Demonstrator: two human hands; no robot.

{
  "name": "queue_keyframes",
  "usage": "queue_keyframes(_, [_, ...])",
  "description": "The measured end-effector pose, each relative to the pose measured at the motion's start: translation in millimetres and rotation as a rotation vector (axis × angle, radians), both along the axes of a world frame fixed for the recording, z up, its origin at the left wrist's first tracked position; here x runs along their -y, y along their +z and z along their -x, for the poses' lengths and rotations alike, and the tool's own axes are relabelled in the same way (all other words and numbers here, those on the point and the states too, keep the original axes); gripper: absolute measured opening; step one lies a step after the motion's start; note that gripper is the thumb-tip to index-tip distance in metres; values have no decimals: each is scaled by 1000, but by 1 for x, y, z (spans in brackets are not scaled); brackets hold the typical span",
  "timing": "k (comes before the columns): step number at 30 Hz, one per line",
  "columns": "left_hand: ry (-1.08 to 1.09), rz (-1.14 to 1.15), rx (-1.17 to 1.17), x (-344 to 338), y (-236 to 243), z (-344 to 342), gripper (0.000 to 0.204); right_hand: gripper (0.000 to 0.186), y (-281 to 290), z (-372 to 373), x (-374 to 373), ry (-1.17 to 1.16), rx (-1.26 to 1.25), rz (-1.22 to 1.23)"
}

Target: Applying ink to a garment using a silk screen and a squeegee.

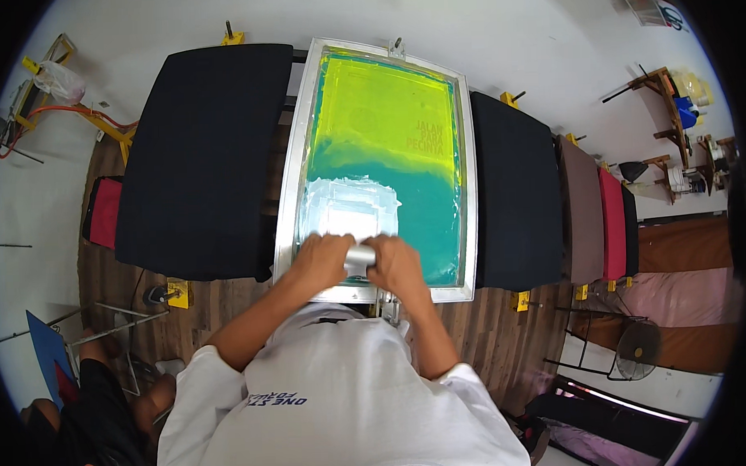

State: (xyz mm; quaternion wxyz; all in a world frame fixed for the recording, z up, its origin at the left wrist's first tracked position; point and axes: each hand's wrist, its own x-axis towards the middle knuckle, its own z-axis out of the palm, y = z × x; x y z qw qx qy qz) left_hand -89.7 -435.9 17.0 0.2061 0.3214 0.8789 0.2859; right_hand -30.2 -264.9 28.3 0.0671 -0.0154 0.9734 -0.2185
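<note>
A silk-screen frame (468, 188) with a pale metal rim lies in front of me, its mesh yellow-green at the far end and teal nearer me. White ink (351, 199) is spread over the near left part of the mesh. Both my hands grip a silvery squeegee (360, 256) at the near end of the frame. My left hand (321, 261) is closed round its left part, my right hand (395, 263) round its right part. The squeegee's lower edge is hidden by my hands.
Black cloth-covered printing boards (210, 156) flank the frame on the left and the right (515, 187). Beyond the right one are a brown board (582, 209) and a red one (612, 225). A seated person (108, 406) is at lower left, and a fan (638, 349) stands at lower right.
</note>
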Motion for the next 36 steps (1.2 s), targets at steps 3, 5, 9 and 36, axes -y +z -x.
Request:
queue_keyframes(3, [91,-96,-106,-18,-15,47,34,32,-11,51,-13,-18,-95,-98])
queue_keyframes(5, [129,-131,-38,-25,-16,61,39,32,-16,70,-17,-13,-91,-102])
queue_keyframes(9, [91,-199,-51,-20,-21,49,46,36,-27,58,-16,-45,-83,-55])
queue_keyframes(36, [16,-159,-305,16,-53,-43,58,51,-35,-30,20,-24,-74,-79])
